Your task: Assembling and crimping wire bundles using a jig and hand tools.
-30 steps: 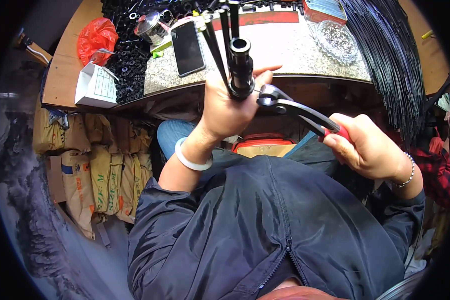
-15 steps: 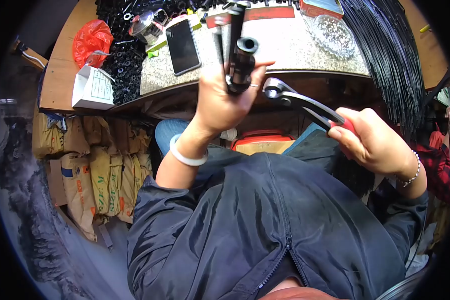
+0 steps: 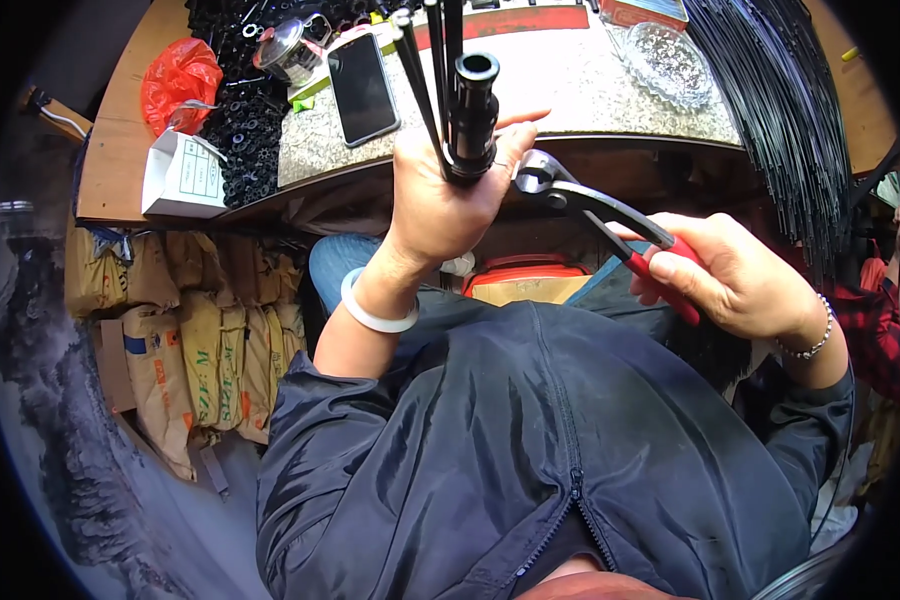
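My left hand [image 3: 445, 205] is closed around a black ringed tube [image 3: 472, 115], held upright above the table's near edge. Several thin black rods [image 3: 425, 85] rise beside the tube; where they meet it, my fingers hide the join. One finger of that hand stretches out to the right. In my right hand [image 3: 735, 270] is a pair of pincers [image 3: 610, 215] with red grips and a round dark metal head. The grips are spread apart, and the pincers' head lies close to my left thumb, just right of the tube's base.
On the table lie a phone [image 3: 362, 90], a glass dish [image 3: 668, 68], a red plastic bag [image 3: 178, 82] and a small white box [image 3: 185, 175]. Small black parts [image 3: 255, 150] are heaped at left. A thick bundle of black rods [image 3: 770, 110] overhangs the right edge. Brown sacks [image 3: 160, 370] stand below left.
The pincers have moved slightly left, toward my left hand, and their red grips now show wider apart. The tube and rods have tilted and shifted a little left.
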